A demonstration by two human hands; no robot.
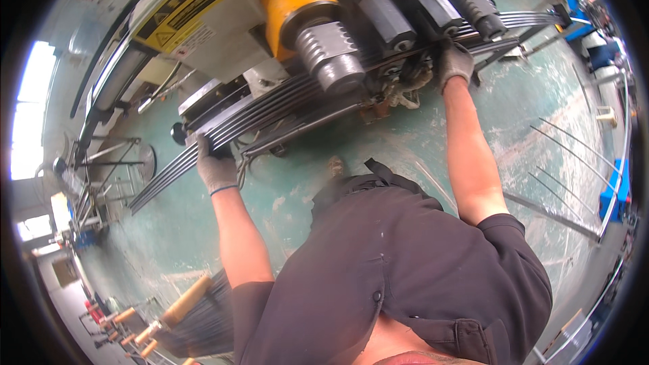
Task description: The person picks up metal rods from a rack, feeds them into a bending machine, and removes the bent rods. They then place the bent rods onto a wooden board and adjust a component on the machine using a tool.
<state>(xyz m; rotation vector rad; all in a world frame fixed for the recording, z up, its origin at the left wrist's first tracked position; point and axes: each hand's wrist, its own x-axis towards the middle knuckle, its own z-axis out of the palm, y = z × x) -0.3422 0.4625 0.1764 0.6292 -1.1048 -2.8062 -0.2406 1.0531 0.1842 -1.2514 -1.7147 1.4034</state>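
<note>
A bundle of long, thin dark metal bars (pixel 260 105) runs slantwise through a machine, from low on the left to the far right. My left hand (pixel 218 167), in a grey work glove, is closed around the bars left of the machine, its thumb on top. Farther along, my right hand (pixel 456 65), also gloved, is closed at the near edge of the same bundle, beside the rollers; some of its fingertips are hidden. Between my hands, a ridged steel roller (pixel 328 54) sits under a yellow cylinder (pixel 292 0). Two dark hexagonal blocks (pixel 387 17) stand beside it.
A rail (pixel 297 134) runs along the machine's near side, with cloth-like material (pixel 405 91) hanging by it. A rack of thin rods (pixel 574 155) stands at right. Wooden rollers (pixel 186 299) with dark material are at lower left. The green floor (pixel 399 142) is worn.
</note>
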